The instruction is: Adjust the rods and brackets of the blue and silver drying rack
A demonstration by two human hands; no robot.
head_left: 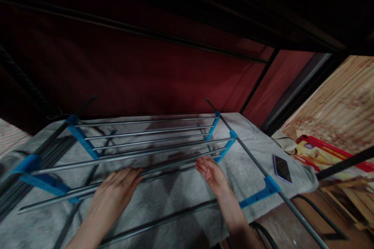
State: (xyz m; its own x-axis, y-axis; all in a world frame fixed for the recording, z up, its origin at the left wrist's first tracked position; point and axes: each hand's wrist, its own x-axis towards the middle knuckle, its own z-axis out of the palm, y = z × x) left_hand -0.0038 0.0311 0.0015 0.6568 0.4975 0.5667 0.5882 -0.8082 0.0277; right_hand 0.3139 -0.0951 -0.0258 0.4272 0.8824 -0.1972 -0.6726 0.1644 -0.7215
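Note:
A rack of grey metal tubes with blue plastic brackets (81, 140) lies on its side before me. My left hand (115, 188) is closed over a loose-ended metal tube (43, 203) in the rack's near row; its fingertips are hidden behind the tubes. My right hand (212, 173) is at the right part of the same row, palm partly turned up, fingers slightly bent and not wrapped round anything. Whether it touches a tube I cannot tell. Beyond it, a right-hand bracket (226, 149) takes the tube ends. Nearer me, another tube (163, 221) runs to a lower blue bracket (260, 196).
A grey cloth (248, 140) covers the surface under the rack. Several dark tubes (37, 163) lie at the left. A phone (282, 169) rests near the right edge, beside a red and yellow package (327, 153). A dark red fabric wall (152, 74) stands behind.

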